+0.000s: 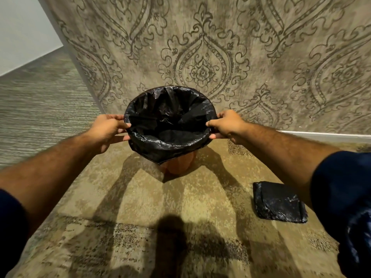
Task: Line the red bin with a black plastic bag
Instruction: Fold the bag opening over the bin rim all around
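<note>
A black plastic bag [170,121] sits inside the red bin [177,166], its mouth folded out over the rim so that only the bin's lower part shows beneath the skirt. My left hand [109,130] pinches the bag's edge at the left side of the rim. At the right side of the rim, my right hand [225,124] pinches the bag's edge the same way. The bin stands on a patterned rug [200,197], in the middle of the view.
A folded stack of black bags [279,202] lies on the rug, to the right of the bin and nearer to me. Striped carpet [40,101] runs along the left, with a white wall [22,31] at the far left.
</note>
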Demonstrator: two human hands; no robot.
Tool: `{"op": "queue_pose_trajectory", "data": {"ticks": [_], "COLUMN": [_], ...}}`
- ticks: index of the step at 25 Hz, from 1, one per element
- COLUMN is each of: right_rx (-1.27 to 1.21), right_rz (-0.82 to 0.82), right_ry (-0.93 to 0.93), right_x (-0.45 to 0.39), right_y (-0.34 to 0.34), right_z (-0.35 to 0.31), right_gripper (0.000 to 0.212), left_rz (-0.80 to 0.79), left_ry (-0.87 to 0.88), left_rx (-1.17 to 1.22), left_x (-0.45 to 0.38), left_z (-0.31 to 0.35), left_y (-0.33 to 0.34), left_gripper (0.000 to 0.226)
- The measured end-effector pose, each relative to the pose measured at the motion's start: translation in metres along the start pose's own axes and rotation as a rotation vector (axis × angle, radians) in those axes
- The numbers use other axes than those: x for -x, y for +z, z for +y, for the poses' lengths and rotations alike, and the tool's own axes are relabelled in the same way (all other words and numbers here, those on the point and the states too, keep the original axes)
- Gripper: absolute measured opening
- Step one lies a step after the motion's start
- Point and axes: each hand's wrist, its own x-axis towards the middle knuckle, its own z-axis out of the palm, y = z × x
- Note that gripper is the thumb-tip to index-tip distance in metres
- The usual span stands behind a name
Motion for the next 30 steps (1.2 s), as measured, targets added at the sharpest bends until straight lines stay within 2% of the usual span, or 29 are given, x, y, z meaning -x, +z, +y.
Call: {"op": "queue_pose_trajectory", "data": {"ticks": [2,5,6,8,12,17,18,19,20,21,23,25,27,30], "right_rx": [0.017,-0.013,-0.044,-0.046,0.223,0.292,0.290,0.293,0.314,0.351,0.439,0.494,0.531,0.653], "right_rz": [0.013,0.037,0.060,0.107,0.080,0.051,0.044,0.042,0.050,0.060,0.077,0.063,0.052,0.081], "right_ry": [0.017,0.016,0.012,-0.017,-0.139,-0.161,-0.163,-0.168,-0.180,-0.190,-0.212,-0.231,-0.231,-0.207], "right_x": [-0.009,-0.018,-0.020,-0.023,-0.023,-0.019,-0.017,-0.015,-0.012,-0.010,-0.004,0.004,0.012,0.027], "right_y": [0.003,0.008,0.011,0.015,0.021,0.011,0.008,0.004,-0.001,-0.005,-0.017,-0.037,-0.063,-0.104], "right_z": [0.003,0.001,-0.001,-0.005,-0.001,0.005,0.006,0.008,0.010,0.011,0.013,0.015,0.022,0.041], "right_gripper": [0.020,0.011,0.016,0.040,0.045,0.050,0.049,0.049,0.049,0.050,0.050,0.043,0.033,0.041], "left_rz": [0.025,0.070,0.088,0.115,0.147,0.215,0.255,0.311,0.354,0.367,0.304,0.162,-0.018,-0.213], "left_ry": [0.006,0.002,0.002,-0.007,-0.027,-0.035,-0.011,0.047,0.150,0.278,0.489,0.630,0.747,0.858], "left_rx": [-0.014,-0.023,-0.029,-0.051,-0.060,-0.056,-0.125,-0.261,-0.434,-0.587,-0.755,-0.864,-0.989,-1.054], "left_x": [-0.006,-0.015,-0.018,-0.023,-0.026,-0.027,-0.026,-0.026,-0.024,-0.020,-0.008,0.006,0.022,0.046], "left_z": [0.001,0.002,0.001,0.001,-0.002,-0.005,-0.005,-0.006,-0.005,-0.004,0.002,0.013,0.023,0.029], "left_y": [0.006,0.013,0.015,0.016,0.014,0.019,0.020,0.021,0.024,0.028,0.045,0.069,0.098,0.147], "left_gripper": [0.030,0.027,0.027,0.027,0.031,0.031,0.037,0.054,0.068,0.072,0.064,0.053,0.043,0.038]}}
